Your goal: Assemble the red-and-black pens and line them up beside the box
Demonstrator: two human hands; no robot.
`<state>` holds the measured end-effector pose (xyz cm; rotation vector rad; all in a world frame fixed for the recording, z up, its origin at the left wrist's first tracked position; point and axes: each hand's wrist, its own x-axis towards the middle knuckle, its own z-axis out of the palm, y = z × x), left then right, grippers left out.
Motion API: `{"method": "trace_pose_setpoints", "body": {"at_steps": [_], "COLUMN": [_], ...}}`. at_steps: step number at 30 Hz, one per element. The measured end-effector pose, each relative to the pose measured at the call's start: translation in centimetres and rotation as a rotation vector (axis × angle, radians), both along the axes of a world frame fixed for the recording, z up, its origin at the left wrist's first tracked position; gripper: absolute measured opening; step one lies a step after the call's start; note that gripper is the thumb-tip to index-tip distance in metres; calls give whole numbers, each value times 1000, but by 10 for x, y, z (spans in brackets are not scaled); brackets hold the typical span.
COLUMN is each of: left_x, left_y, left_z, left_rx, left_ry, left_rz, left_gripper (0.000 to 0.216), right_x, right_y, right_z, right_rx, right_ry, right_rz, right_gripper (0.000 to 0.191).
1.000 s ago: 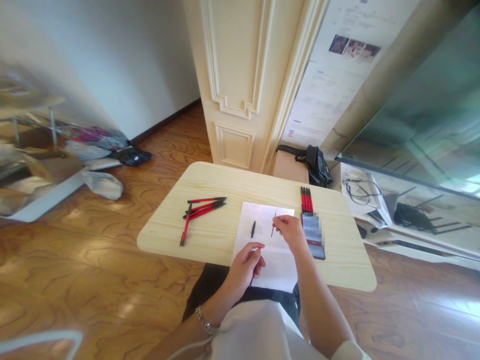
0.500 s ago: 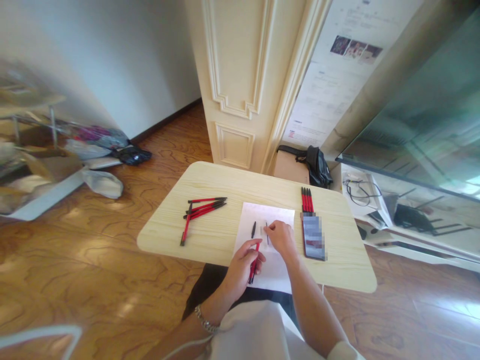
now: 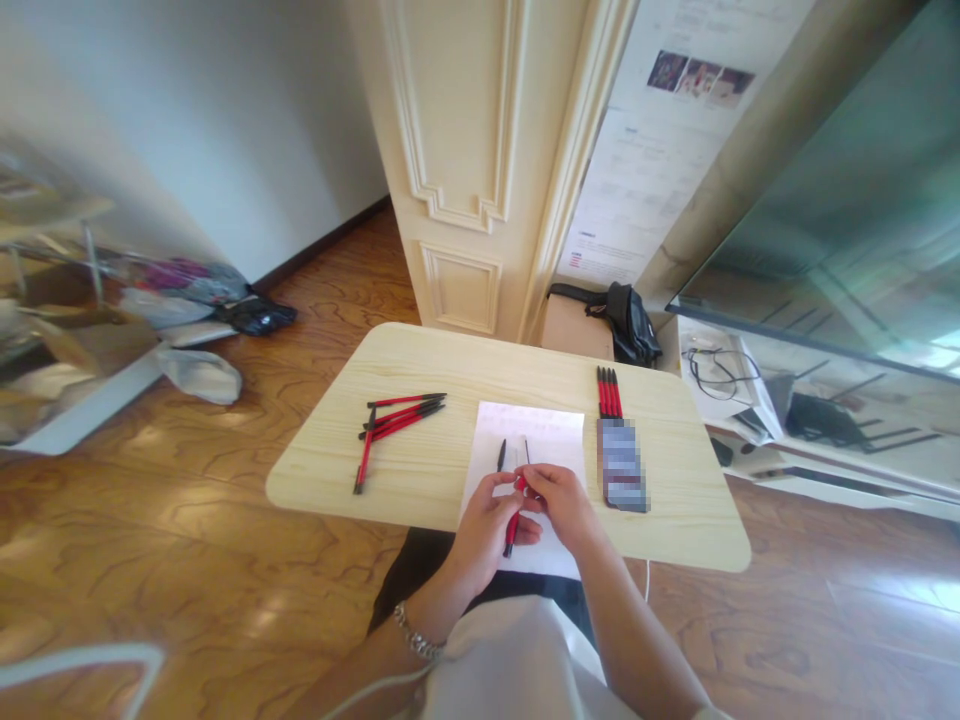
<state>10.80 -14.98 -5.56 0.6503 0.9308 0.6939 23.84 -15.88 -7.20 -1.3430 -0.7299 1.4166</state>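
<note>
My left hand (image 3: 486, 532) is closed round a red pen barrel (image 3: 513, 526), its black end pointing down toward me. The fingertips of my right hand (image 3: 564, 502) are pinched at the barrel's upper end, touching the left fingers; anything small between them is hidden. Just beyond my hands, a black pen tip piece (image 3: 502, 456) lies on the white paper (image 3: 555, 425). A thin dark refill (image 3: 526, 450) also rests there, its near end covered by my right hand. Between those two is a small pale piece (image 3: 514, 456), too faint to name.
Several red-and-black pens (image 3: 405, 415) lie loosely on the left of the table (image 3: 315, 470). On the right, more pens (image 3: 610, 393) stand in a neat row above a phone (image 3: 622, 465). A black bag (image 3: 634, 325) sits on a box behind the table.
My right hand has moved left and toward me, from beside the refill to the top of the red barrel. The left hand still holds the barrel. The view has shifted slightly.
</note>
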Motion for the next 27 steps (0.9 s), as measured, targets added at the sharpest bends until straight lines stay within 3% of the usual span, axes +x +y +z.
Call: {"method": "trace_pose_setpoints", "body": {"at_steps": [14,27], "left_x": [2,4], "left_y": [-1,6], "left_z": [4,12], "left_rx": [38,-97], "left_ry": [57,33], "left_rz": [-17,18], "left_gripper": [42,33], "right_x": [8,9], "right_y": [3,7], "right_z": [-4,3], "right_rx": [-14,-30], "right_ry": [90,117], "right_rz": [-3,6], "right_gripper": [32,33]}}
